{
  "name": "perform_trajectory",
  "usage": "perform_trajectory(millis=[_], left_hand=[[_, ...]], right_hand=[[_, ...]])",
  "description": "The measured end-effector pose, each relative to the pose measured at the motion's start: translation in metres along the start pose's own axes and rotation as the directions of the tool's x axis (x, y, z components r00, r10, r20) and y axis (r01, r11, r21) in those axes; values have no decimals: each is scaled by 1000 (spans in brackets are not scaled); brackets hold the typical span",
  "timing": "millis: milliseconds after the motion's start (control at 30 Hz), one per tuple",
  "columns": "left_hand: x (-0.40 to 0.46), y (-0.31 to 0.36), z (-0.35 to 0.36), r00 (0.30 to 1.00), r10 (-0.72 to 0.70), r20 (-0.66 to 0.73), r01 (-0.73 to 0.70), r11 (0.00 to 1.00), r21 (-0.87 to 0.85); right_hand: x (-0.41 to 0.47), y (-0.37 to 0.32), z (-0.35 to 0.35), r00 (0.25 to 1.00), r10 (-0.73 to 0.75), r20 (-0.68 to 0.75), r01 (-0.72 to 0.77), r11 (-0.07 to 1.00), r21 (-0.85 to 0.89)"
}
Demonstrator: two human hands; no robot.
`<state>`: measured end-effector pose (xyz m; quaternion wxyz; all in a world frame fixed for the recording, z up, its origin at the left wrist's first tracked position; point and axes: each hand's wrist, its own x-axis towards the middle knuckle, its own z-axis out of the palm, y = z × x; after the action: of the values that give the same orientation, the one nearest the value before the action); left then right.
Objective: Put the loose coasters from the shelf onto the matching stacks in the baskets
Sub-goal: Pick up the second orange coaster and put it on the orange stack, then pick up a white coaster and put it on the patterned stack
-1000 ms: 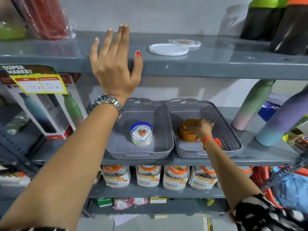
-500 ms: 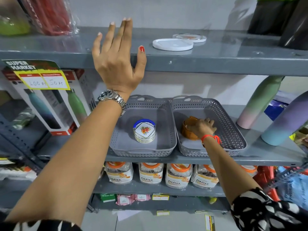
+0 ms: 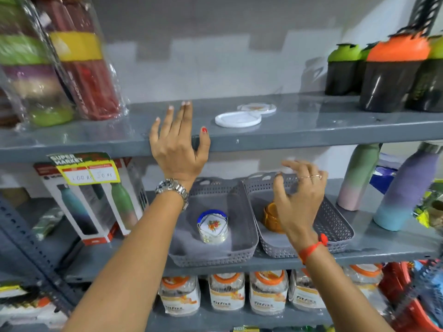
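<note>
Right hand (image 3: pixel 298 200) has lifted off the orange round coaster stack (image 3: pixel 272 218), grip wide and empty; two white round plastic coasters (image 3: pixel 237 119) at 12 o'clock remain; left hand (image 3: pixel 178 146) flat, empty.

Two loose coasters (image 3: pixel 238 119) lie centre frame on the upper shelf (image 3: pixel 311 130), one partly behind the other. Below, on the middle shelf (image 3: pixel 374 245), two baskets sit side by side: the left basket (image 3: pixel 213 258) holds one coaster stack (image 3: pixel 212 226), the right basket (image 3: pixel 335 226) another (image 3: pixel 269 216)
</note>
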<state>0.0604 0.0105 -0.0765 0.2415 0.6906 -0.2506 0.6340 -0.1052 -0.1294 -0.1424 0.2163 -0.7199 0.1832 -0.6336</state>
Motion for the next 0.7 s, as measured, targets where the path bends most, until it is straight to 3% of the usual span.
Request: perform_trajectory(millis=[100, 200, 300, 433, 567, 700], left_hand=[[1, 1, -3, 999, -12, 33, 13, 1000, -23], [3, 1, -7, 998, -13, 67, 16, 999, -45], [2, 3, -9, 993, -25, 112, 30, 999, -44], [3, 5, -15, 989, -46, 142, 55, 997, -56], [4, 4, -18, 983, -47, 176, 59, 996, -62], [4, 4, -18, 978, -55, 201, 71, 995, -71]], right_hand=[[34, -33, -7, 993, -99, -65, 100, 995, 17], [75, -56, 1, 980, -179, 83, 189, 974, -128], [109, -72, 19, 908, -13, 418, 178, 916, -359], [133, -78, 43, 732, 201, 651, 135, 894, -428], [144, -79, 59, 624, 278, 731, 152, 874, -462], [141, -80, 59, 638, 283, 716, 122, 881, -457]])
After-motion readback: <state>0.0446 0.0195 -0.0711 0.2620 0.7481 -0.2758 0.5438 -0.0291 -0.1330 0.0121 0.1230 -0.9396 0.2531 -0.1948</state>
